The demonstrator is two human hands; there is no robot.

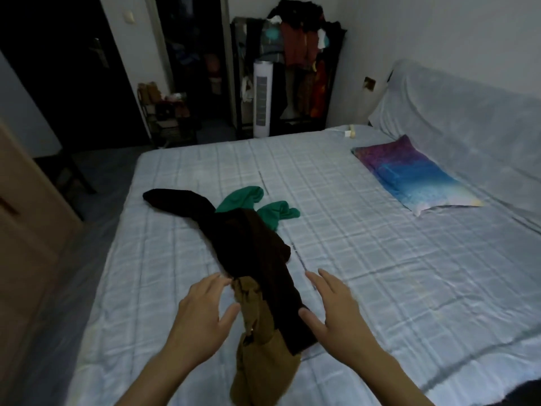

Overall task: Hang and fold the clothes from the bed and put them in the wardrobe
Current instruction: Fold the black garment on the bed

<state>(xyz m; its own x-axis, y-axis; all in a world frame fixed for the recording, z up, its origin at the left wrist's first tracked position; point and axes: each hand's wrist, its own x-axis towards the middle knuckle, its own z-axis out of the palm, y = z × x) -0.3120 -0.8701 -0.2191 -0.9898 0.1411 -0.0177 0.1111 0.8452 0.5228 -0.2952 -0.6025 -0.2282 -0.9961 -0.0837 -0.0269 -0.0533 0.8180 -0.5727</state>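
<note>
A heap of clothes lies on the pale blue checked bed [366,259]. A dark brown garment [257,259] stretches from the near edge to the far left, and a black sleeve-like end reaches left at the top. Under it a tan garment [263,361] hangs toward me over the bed's edge. Two green fabric ends [260,205] poke out behind the pile. My left hand [202,315] hovers open at the left side of the pile, fingertips by the brown cloth. On the right side, my right hand [333,312] is spread open, its thumb against the dark garment.
A purple and blue pillow [415,177] lies at the right, below a covered headboard [468,112]. An open clothes rack [295,68] full of garments and a white tower fan [262,98] stand past the bed. A wooden door edge [26,230] is at the left.
</note>
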